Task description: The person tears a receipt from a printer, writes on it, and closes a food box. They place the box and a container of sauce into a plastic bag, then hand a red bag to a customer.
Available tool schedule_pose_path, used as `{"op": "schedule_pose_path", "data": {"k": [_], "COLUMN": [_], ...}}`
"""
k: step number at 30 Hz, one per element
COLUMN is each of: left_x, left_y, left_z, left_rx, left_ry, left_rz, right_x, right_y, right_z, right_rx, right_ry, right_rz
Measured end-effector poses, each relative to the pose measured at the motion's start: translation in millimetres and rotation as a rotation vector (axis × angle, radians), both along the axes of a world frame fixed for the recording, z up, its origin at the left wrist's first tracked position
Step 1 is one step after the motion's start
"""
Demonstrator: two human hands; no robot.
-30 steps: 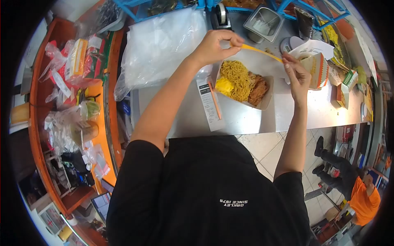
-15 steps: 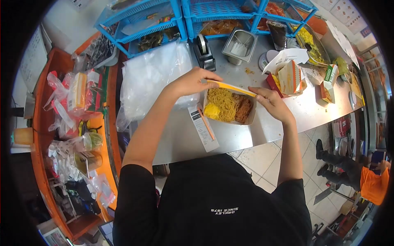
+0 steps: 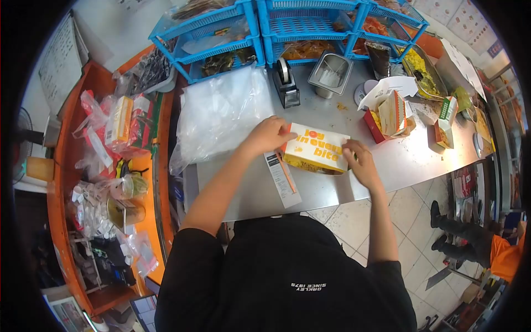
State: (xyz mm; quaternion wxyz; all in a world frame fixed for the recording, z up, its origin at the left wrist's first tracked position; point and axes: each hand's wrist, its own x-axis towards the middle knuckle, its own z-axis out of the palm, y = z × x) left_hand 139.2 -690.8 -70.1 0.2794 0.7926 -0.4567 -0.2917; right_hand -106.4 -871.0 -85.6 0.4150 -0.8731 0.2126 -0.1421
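Note:
A white cardboard food box [image 3: 316,145] with yellow and orange lettering sits on the steel counter, its lid folded over most of the top. Yellow noodles show through the gap along its near edge. My left hand [image 3: 267,136] grips the box at its left end, fingers closed on the lid's corner. At the opposite end, my right hand [image 3: 362,164] holds the lid's side with bent fingers. Just left of the box lies a printed receipt [image 3: 283,182], with a thin orange stick [image 3: 287,176] across it.
Clear plastic bags [image 3: 221,110] lie on the counter's left. Behind stand a tape dispenser [image 3: 285,86], a metal container [image 3: 331,74] and blue shelf baskets [image 3: 307,27]. Opened food boxes [image 3: 387,116] stand to the right. A person in orange [image 3: 504,257] is at far right.
The lid, held upright before over the noodles, egg-yellow lump and fried piece, has come down towards me and covers most of them. Both hands moved down with it.

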Motion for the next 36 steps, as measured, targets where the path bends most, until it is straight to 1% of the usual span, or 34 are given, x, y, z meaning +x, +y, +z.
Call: {"op": "schedule_pose_path", "data": {"k": [1,2,3,4,5,6,7,8,9,10,12,13,14,15,16,17,18,19,21,22,23,24,25,26,27,28,29,30,31,33,34,36], "left_x": [-9.5,-14.3,-22.3,-31.3,-38.7,-43.2,-44.6,-45.7,-47.5,-47.5,-41.3,-38.5,-36.5,-33.9,-30.3,-26.8,-23.6,-22.5,-27.3,-26.5,-27.3,-30.3,-37.1,-42.7,-44.2,-45.6,-49.3,-53.3,-58.1,-67.5,-69.8,-74.1], "left_y": [-1.6,-7.7,-11.6,-14.3,-15.4,-14.4,-11.5,-8.7,-6.0,-5.5,-9.4,-10.2,-11.1,-11.8,-13.2,-16.4,-22.3,-27.7,-32.1,-33.4,-32.9,-29.9,-24.5,-19.6,-13.7,-4.0,5.3,11.4,15.0,17.0,16.2,19.1], "left_z": [-5.9,-14.1,-18.0,-22.0,-23.3,-24.0,-24.0,-21.9,-21.1,-21.9,-20.1,-19.2,-11.0,-5.5,-3.4,-6.6,-12.4,-18.4,-16.8,-15.5,-12.8,-19.6,-28.0,-35.9,-40.6,-45.7,-47.7,-49.2,-50.1,-58.0,-71.2,-103.3], "left_rx": [-0.007,0.024,0.027,-0.032,-0.091,-0.108,-0.106,-0.057,-0.005,-0.001,0.084,0.087,0.104,0.123,0.171,0.174,0.259,0.342,0.358,0.414,0.47,0.471,0.336,0.197,0.196,-0.024,-0.243,-0.361,-0.36,-0.548,-0.587,-0.624], "left_ry": [-0.283,-0.185,-0.185,-0.098,-0.01,0.07,0.073,-0.013,-0.097,-0.093,0.037,0.04,0.163,0.288,0.232,0.237,0.33,0.422,0.378,0.396,0.417,0.421,0.223,0.024,0.022,0.12,0.218,0.288,0.285,0.349,0.303,0.109], "left_rz": [0.057,0.061,0.067,0.152,0.235,0.298,0.302,0.299,0.295,0.299,0.274,0.276,0.264,0.252,0.178,0.18,0.122,0.063,0.052,-0.009,-0.069,-0.065,0.044,0.151,0.154,0.032,-0.089,-0.11,-0.107,-0.053,-0.049,-0.108], "right_x": [0.6,1.0,1.5,-2.0,-6.7,-13.0,-18.4,-20.3,-21.1,-21.3,-18.4,-17.2,-15.0,-14.1,-14.0,-14.2,-12.2,-9.7,-4.7,-5.9,-9.1,-14.3,-21.2,-30.5,-40.7,-48.0,-50.9,-51.7,-51.8,-50.9,-51.0,-49.7], "right_y": [8.1,14.7,18.8,11.9,8.7,6.9,4.4,3.4,3.6,3.6,6.9,7.3,7.6,6.7,5.7,5.1,7.3,5.3,3.8,5.0,8.9,14.7,19.7,24.2,27.6,31.0,33.8,35.5,36.7,38.8,39.7,37.3], "right_z": [-2.6,-7.8,-14.5,-24.6,-28.8,-33.2,-37.7,-37.1,-37.7,-38.6,-30.5,-25.2,-17.9,-14.6,-12.4,-8.6,0.5,-3.0,-15.0,-20.7,-26.0,-30.8,-34.5,-31.7,-25.8,-22.6,-22.2,-21.7,-21.7,-31.9,-36.8,-48.9], "right_rx": [0.002,-0.107,-0.215,-0.108,-0.107,-0.127,-0.147,-0.096,-0.095,-0.087,-0.076,0.042,0.16,0.162,0.132,0.102,0.155,0.154,0.228,0.313,0.313,0.332,0.35,0.35,0.28,0.213,0.219,0.077,-0.067,-0.106,-0.101,-0.105], "right_ry": [0.001,0.038,0.076,0.062,0.064,0.073,0.081,0.13,0.134,0.141,0.15,0.136,0.122,0.127,0.14,0.154,0.159,0.159,0.253,0.26,0.264,0.104,-0.056,-0.055,-0.109,-0.16,-0.158,-0.1,-0.045,-0.048,-0.048,-0.08], "right_rz": [0.009,-0.092,-0.193,-0.18,-0.175,-0.246,-0.317,-0.357,-0.352,-0.384,-0.417,-0.448,-0.477,-0.475,-0.482,-0.49,-0.46,-0.459,-0.376,-0.339,-0.335,-0.338,-0.342,-0.339,-0.216,-0.094,-0.09,-0.09,-0.091,-0.091,-0.11,-0.116]}}
